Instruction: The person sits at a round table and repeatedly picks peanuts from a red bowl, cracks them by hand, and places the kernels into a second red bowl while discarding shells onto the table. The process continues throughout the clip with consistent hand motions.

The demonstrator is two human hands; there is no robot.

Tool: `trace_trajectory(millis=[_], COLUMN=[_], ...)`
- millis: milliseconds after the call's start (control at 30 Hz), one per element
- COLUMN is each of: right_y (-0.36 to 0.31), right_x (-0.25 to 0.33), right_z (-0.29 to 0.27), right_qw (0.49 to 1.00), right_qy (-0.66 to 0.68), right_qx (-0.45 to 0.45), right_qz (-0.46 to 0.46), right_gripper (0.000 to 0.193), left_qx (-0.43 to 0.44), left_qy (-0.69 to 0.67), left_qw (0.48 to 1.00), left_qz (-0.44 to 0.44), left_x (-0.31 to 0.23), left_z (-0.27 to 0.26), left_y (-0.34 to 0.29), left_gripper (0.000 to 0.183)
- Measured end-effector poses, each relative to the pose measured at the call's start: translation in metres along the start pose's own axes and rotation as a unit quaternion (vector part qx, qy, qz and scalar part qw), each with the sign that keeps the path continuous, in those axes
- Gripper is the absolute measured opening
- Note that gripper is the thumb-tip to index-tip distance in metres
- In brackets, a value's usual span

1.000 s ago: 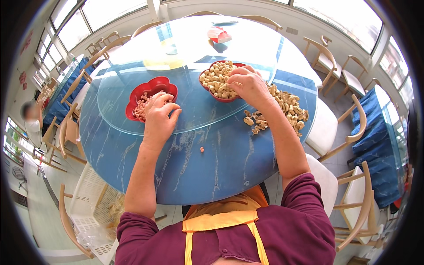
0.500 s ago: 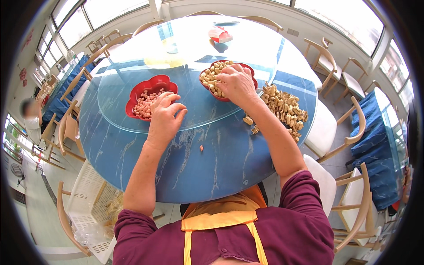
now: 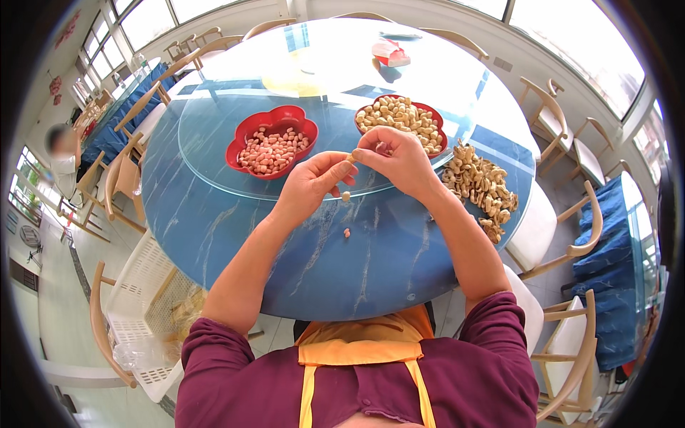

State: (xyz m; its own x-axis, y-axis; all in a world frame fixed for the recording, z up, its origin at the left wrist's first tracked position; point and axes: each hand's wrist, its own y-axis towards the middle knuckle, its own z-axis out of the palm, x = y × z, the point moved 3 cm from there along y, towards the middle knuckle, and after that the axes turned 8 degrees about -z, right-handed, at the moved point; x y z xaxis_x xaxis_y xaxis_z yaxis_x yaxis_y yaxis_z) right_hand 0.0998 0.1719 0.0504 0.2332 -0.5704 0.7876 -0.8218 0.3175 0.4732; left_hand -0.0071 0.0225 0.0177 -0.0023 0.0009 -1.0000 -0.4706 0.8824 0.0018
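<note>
Closely paired, left hand (image 3: 316, 181) and right hand (image 3: 397, 158) angle inward, pinching peanut (image 3: 352, 158).

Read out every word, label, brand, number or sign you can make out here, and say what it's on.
No readable text anywhere.
Small red-and-white packet on the round, blue marble-patterned table: any print is too small and washed out.
Red hanging decoration at far left: too blurred to tell.
Red flower-shaped bowl of pink kernels: no lettering visible.

No words, numbers or signs can be read; any print on the red-and-white packet (image 3: 390, 52) at the worktop's (image 3: 228, 235) far side is too small.
</note>
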Motion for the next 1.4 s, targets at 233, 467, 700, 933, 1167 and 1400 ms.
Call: trace_trajectory(millis=[233,467,700,933,1167,1400], right_y=[-0.004,-0.004,-0.004,0.004,0.012,0.007], right_x=[-0.009,-0.016,-0.013,-0.009,-0.035,-0.025], right_z=[0.022,0.006,-0.002,-0.059,-0.080,-0.048], right_qw=[0.975,0.982,0.984,0.981,0.974,0.995], right_qy=[0.219,0.181,0.177,0.154,0.136,0.049], right_qx=[0.028,0.042,0.024,-0.118,-0.177,-0.074], right_qz=[0.001,0.020,0.007,0.003,-0.035,-0.055], right_gripper=[0.012,0.013,0.011,0.012,0.015,0.008], left_qx=[0.128,0.256,0.209,0.195,-0.103,-0.082], left_qy=[-0.157,0.414,0.525,0.439,0.413,0.179], left_qw=[0.973,0.865,0.821,0.876,0.886,0.979], left_qz=[-0.109,-0.123,-0.078,-0.053,0.181,0.047], left_x=[0.014,-0.035,0.003,-0.040,-0.052,-0.007], left_z=[-0.011,0.001,0.020,0.028,0.025,0.002], left_y=[0.002,-0.041,-0.043,-0.019,0.074,0.026], left_gripper=[0.030,0.028,0.017,0.012,0.033,0.035])
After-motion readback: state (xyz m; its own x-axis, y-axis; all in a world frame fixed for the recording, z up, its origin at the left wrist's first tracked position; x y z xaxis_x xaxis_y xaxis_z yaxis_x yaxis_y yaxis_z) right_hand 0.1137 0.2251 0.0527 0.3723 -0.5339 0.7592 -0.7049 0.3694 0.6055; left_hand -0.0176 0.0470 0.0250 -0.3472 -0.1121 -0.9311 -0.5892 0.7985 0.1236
